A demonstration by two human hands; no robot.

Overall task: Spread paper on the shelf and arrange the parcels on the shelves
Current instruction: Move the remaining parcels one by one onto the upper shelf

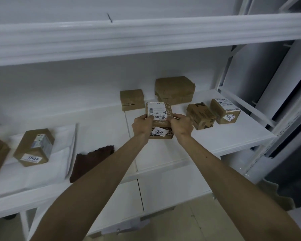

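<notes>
Both grips are clamped on one box: the left hand (142, 125) pinches its left edge and the right hand (182, 125) its right edge, thumbs on the labelled top. This held parcel (159, 112), marked 2012 on its near face, is at the middle of the shelf (215, 140), over the white paper (163, 153); whether it rests there cannot be told. Just behind it stand a small parcel (132, 99) and a large parcel (175, 89). Near its right side a printed parcel (201, 115) and a labelled parcel (225, 110) sit close together. Well to the left lie a brown cloth (92, 160) and the 3006 parcel (34, 146).
</notes>
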